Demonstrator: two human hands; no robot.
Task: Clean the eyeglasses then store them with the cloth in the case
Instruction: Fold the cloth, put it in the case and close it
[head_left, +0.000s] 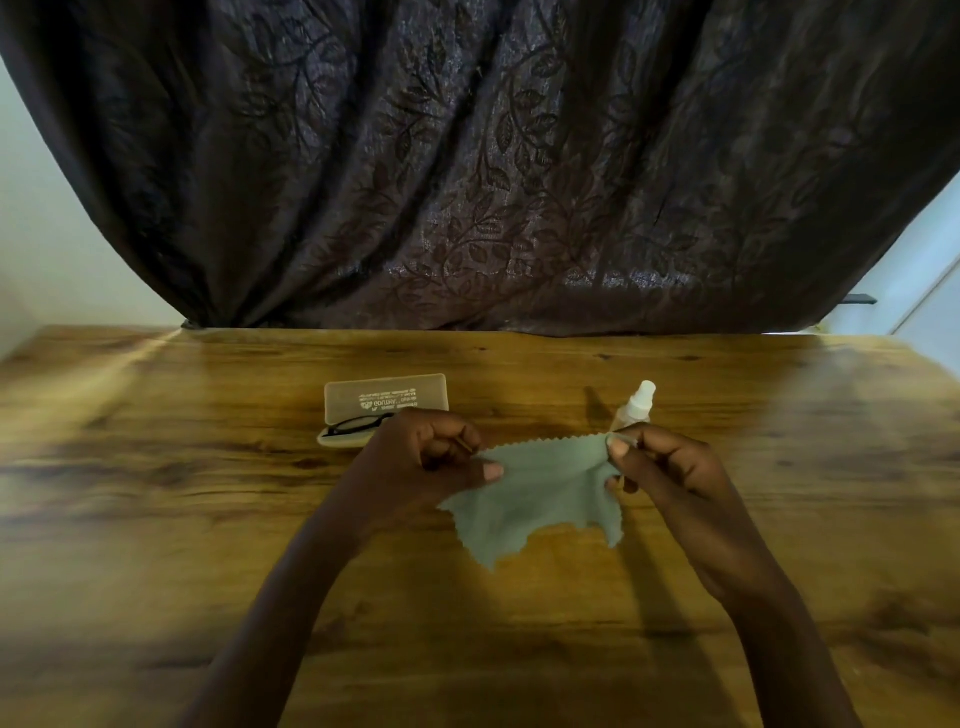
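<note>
Green cloth (540, 488) stretched between both hands' grips.

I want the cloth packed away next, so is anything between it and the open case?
Partly. The left hand sits between the cloth and the case, covering its near right end. The eyeglasses already lie in the tray, so the cloth must go in with them. The spray bottle stands off to the right.

Both hands (431, 452) (657, 460) pinch cloth (545, 493) — glasses (358, 423) in case (384, 402).
</note>
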